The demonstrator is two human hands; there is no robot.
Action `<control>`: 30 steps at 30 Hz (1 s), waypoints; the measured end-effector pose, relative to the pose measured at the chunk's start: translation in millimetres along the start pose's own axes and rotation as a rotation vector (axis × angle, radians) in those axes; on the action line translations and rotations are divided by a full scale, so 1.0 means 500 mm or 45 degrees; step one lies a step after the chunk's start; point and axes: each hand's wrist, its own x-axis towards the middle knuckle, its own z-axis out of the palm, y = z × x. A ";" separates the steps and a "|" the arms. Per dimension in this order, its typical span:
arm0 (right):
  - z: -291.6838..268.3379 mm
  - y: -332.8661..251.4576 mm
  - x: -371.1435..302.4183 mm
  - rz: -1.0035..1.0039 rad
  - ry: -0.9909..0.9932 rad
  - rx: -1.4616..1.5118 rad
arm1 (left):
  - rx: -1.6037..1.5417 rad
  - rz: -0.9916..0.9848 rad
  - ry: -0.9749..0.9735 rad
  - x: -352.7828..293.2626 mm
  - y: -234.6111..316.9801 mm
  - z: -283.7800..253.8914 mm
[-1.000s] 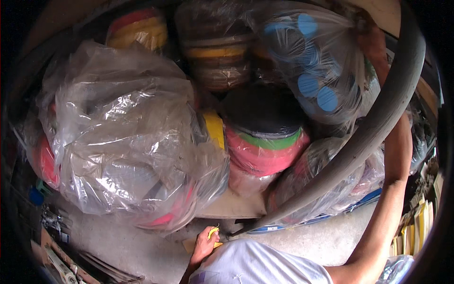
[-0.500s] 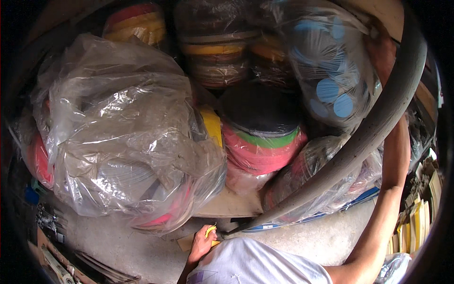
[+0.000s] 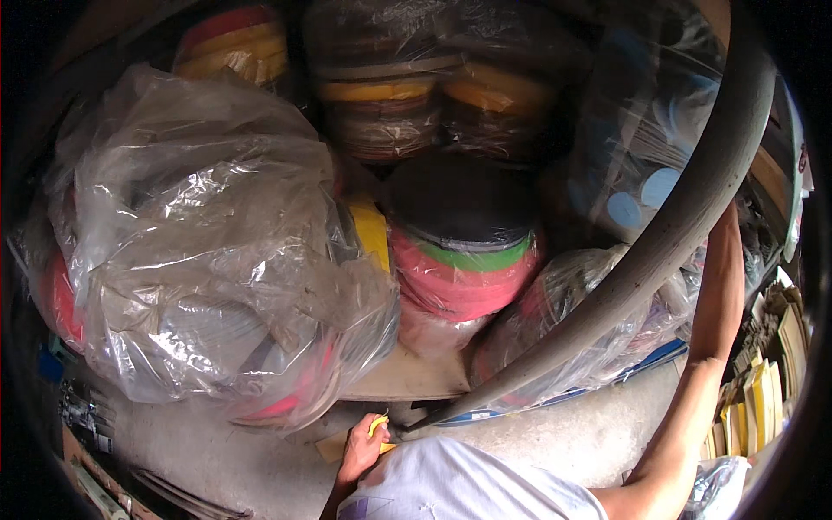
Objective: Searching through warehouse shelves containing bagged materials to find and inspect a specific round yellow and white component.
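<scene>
Near the lower tip of the grey pole point(image 3: 678, 224), the left hand point(image 3: 360, 445) is curled around a yellow strip point(image 3: 379, 424), while the pole hides the right hand from me, its grip indeterminable.

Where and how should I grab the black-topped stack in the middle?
I'd cup the stack low around its pink side, coming from the front: that side bulges round and faces you, while the large bag and the smaller bag crowd its left and right.
</scene>
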 end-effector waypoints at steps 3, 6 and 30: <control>0.076 0.030 -0.030 0.175 0.087 0.151 | 0.016 -0.026 0.044 -0.012 -0.004 -0.005; 0.088 -0.004 -0.040 -0.042 0.099 -0.072 | 0.019 -0.034 0.040 -0.012 0.001 0.004; 0.493 -0.073 -0.125 -0.889 -0.598 -1.772 | 0.044 -0.030 0.056 -0.025 0.020 0.041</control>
